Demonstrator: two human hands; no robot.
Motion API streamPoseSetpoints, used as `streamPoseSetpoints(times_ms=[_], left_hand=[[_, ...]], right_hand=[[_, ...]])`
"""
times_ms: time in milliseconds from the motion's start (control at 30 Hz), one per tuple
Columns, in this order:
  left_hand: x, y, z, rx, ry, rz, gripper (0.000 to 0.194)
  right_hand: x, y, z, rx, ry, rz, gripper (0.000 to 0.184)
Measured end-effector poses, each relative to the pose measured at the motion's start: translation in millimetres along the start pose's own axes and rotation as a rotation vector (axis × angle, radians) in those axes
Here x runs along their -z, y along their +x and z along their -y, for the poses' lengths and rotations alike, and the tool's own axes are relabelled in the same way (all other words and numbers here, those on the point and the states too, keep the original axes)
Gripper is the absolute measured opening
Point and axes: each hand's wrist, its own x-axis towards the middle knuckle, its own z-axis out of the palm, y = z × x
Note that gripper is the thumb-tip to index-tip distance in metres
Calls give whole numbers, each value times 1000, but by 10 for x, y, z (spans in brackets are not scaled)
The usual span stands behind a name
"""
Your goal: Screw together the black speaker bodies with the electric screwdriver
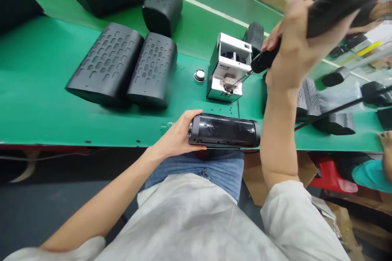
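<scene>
Screw pickup, apparently, with steady alignment called for next: left hand (180, 132) gripping speaker body (226, 130), centre; right hand (290, 49), upper right, gripping electric screwdriver (263, 60) at screw feeder (221, 74).

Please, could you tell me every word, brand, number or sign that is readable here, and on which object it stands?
No text reads with certainty.
White machine, front: dark lettering with a smaller line beneath, both too small and blurred to read.
Black device in the left hand: no readable text.
Black tool in the right hand: blurred, none readable.
</scene>
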Motion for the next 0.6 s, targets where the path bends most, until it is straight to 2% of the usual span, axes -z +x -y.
streamPoseSetpoints(times_ms=[100, 200, 300, 500, 600], left_hand=[[-15, -16, 37, 5, 2, -5, 125], [-6, -16, 35, 3, 7, 1, 125], [13, -12, 12, 9, 12, 15, 125], [19, -14, -15, 68, 38, 33, 124], [2, -8, 1, 53, 32, 9, 125]], right_hand=[[-105, -39, -48, -55, 52, 65, 28], [-55, -20, -33, -80, 19, 76, 25], [-9, 19, -53, -82, -8, 35, 31], [-37, -14, -130, -177, -170, 68, 35], [23, -19, -60, -256, -210, 68, 35]])
